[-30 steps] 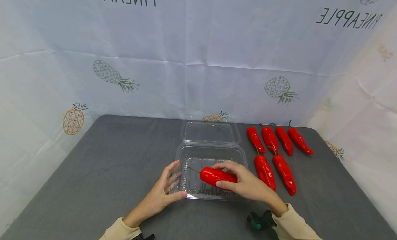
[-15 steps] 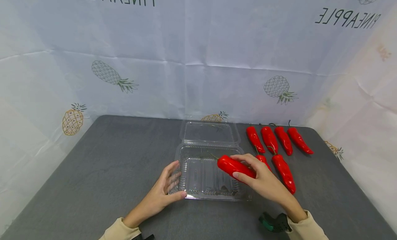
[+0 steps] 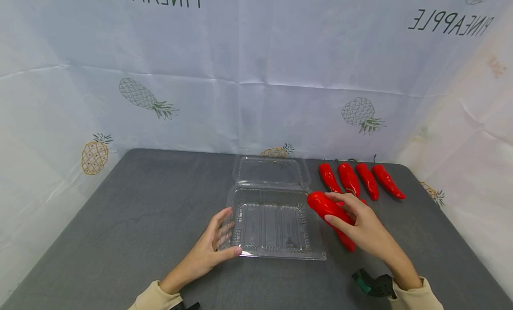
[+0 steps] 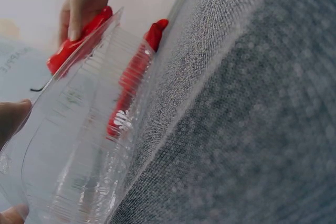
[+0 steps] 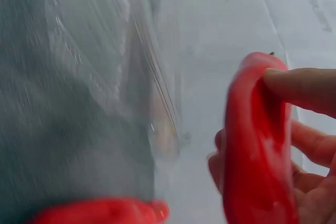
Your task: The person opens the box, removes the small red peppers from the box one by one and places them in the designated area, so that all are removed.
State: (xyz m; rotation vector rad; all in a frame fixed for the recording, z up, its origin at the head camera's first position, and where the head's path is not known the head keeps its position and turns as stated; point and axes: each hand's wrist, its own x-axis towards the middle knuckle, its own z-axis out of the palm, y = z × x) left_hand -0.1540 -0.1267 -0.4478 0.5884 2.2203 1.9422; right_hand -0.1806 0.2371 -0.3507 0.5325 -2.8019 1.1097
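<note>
A red chili pepper [image 3: 324, 206], its thin stem pointing up and left, is pinched between the thumb and fingers of my right hand [image 3: 366, 223]. It is above the table at the right side of a clear plastic clamshell container [image 3: 272, 230]. Underneath it shows the lower end of another red pepper [image 3: 347, 241]; the hand mostly hides one more beside that. My left hand [image 3: 206, 247] rests at the container's left front corner, fingers spread along the side wall and thumb at the front rim. The right wrist view shows the held pepper [image 5: 258, 150] up close.
Several red peppers [image 3: 368, 181] lie in a row at the table's back right. The container's lid [image 3: 272, 171] is folded back towards the patterned cloth [image 3: 224, 109] behind. Dark grey tabletop [image 3: 168, 194] stretches left of the container.
My right hand has carried the pepper from over the container to the right, over the front peppers, and turned its stem end further upward. My left hand and the container have stayed put.
</note>
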